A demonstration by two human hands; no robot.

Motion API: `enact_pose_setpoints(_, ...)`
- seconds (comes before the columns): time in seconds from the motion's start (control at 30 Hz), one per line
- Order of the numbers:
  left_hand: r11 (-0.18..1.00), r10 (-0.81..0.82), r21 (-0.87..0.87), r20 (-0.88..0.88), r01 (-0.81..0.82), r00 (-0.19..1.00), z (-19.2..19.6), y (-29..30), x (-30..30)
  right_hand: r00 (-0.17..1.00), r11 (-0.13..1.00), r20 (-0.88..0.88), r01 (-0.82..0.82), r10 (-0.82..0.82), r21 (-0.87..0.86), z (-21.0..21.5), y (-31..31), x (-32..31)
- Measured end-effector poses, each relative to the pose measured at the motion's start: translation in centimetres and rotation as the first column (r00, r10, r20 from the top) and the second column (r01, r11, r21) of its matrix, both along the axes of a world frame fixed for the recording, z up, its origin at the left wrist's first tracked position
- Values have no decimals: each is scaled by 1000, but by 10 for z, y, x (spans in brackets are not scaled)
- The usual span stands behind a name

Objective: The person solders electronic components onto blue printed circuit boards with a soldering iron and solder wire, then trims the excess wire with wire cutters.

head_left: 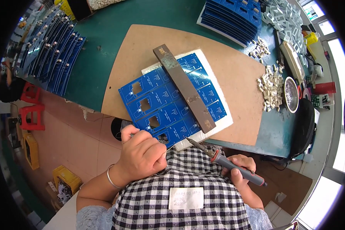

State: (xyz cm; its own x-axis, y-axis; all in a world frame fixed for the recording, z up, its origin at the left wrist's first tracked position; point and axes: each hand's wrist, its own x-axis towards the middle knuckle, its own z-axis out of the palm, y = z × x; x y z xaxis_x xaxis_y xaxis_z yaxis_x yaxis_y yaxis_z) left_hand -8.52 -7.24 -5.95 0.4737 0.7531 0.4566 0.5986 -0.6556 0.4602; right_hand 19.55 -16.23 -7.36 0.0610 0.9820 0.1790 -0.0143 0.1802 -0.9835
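Note:
My right hand is wrapped round the grey handle of a soldering iron. The iron's tip points up and left and meets, or nearly meets, the near edge of a blue circuit board panel with square cutouts. Fingers curled, my left hand is closed at the panel's near left corner; what it holds, if anything, is hidden. Across the panel lies a long brown metal bar, slanting from far left to near right. Beneath the panel, a white pad shows at the right and near sides.
A brown sheet covers part of the green table. Blue boards stand in a row at left and a stack at the back. Small white parts, a round metal bowl and grey metal frames lie at right.

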Motion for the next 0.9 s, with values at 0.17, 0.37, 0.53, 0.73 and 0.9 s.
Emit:
enact_pose_setpoints(0.17,1000,0,-1,-14,0,1000,1,0,0,999,999,-29,-15,14,-34,1,0,1)
enact_pose_setpoints(0.37,1000,7,2,-23,-7,1000,1,0,0,1000,999,-23,-16,15,-39,3,2,-1)
enact_pose_setpoints(0.53,1000,10,6,-13,-10,1000,1,1,1,999,999,-8,-40,40,-24,0,4,0)
enact_pose_setpoints(0.73,1000,14,9,-17,-14,1000,0,3,2,999,999,-18,-41,40,-25,2,7,-2)
enact_pose_setpoints(0.9,1000,12,26,-14,-12,1000,-1,6,4,998,999,14,-53,54,-11,0,9,-2)
